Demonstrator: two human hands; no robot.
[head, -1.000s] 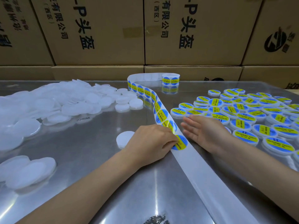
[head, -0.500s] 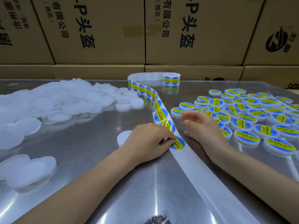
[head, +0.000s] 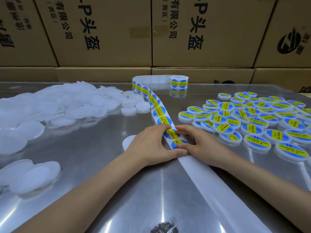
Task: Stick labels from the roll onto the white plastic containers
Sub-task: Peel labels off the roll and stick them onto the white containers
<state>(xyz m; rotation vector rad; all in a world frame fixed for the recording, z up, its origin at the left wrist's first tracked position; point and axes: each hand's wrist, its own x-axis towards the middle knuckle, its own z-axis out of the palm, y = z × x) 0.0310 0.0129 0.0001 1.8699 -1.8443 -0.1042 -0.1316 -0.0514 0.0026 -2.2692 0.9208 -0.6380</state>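
Resting on the label strip, the left hand is seen with its fingers bent and its fingertips pressed down on the paper, with its thumb at the strip's edge. The right hand has been brought in from the side since the earlier picture, where it was held apart from the strip with flat fingers. Now its fingers are curled, and the last sticker on the strip is touched by its thumb. It cannot be told if the sticker is already pinched or only touched. The two hands are set close together, almost touching.

One plain white container is seen just beside the left hand, partly hidden by it. Past the hands, the strip is run across the shiny table to the roll, which is stood near the back. The used bare paper is trailed toward the near edge.

A big heap of plain white containers is piled on the left. Many labelled containers are spread on the right. Brown boxes are stacked behind the table.
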